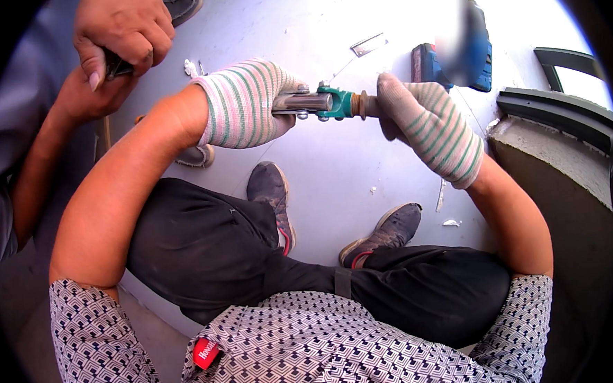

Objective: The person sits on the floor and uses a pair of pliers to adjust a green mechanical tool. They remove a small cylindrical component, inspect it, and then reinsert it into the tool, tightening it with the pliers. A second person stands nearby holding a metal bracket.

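A metal hand tool [343, 103] lies level between my two gloved hands, out over the floor. It has bright steel side parts with rivets or bolts, a green head, and a brass-coloured collar at its right end. My left hand [250, 104], in a white glove with green and pink stripes, is closed round the steel part. At the other end, the fingers of my right hand [424, 123], in a similar glove, are pinched on the narrow piece past the collar. The right fingertips partly hide that piece.
Beyond my right hand a blue and black power tool [476, 51] rests on the pale floor. A small flat metal plate [369, 44] lies nearby. A grey frame [559, 109] edges a ledge at right. At left, another person's hands [116, 56] hold a dark object.
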A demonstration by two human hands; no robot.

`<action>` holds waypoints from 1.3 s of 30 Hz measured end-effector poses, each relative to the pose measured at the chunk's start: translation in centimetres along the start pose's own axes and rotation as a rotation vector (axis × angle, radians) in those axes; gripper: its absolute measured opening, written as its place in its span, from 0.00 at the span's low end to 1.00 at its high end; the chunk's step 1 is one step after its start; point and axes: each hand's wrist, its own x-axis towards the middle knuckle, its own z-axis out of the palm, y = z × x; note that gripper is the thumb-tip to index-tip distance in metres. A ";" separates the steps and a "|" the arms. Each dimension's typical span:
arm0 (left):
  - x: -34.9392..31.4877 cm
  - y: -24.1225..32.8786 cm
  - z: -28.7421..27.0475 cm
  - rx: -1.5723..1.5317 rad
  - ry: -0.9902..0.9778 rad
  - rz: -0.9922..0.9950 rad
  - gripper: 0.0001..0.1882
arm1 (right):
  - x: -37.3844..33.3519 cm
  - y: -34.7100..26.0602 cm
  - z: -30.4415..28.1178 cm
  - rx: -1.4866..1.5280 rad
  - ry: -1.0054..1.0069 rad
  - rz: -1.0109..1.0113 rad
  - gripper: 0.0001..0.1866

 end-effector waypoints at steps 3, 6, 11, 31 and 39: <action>-0.3 -0.5 0.0 -0.016 0.009 -0.028 0.09 | -0.2 -0.4 -0.2 -0.309 0.043 -0.192 0.18; -0.4 -0.2 -0.4 -0.072 -0.002 -0.051 0.10 | 0.3 0.8 -0.4 -0.568 0.171 -0.683 0.18; -0.1 0.0 -0.3 -0.084 0.013 -0.008 0.11 | -0.1 -0.8 -0.6 0.113 -0.136 0.105 0.22; 0.0 0.2 -0.3 -0.006 -0.002 -0.029 0.11 | -0.3 1.0 -0.3 -0.181 0.040 -0.181 0.20; 0.0 0.6 -1.0 -0.034 -0.024 -0.070 0.11 | 0.3 1.3 0.0 -0.437 0.207 -0.642 0.18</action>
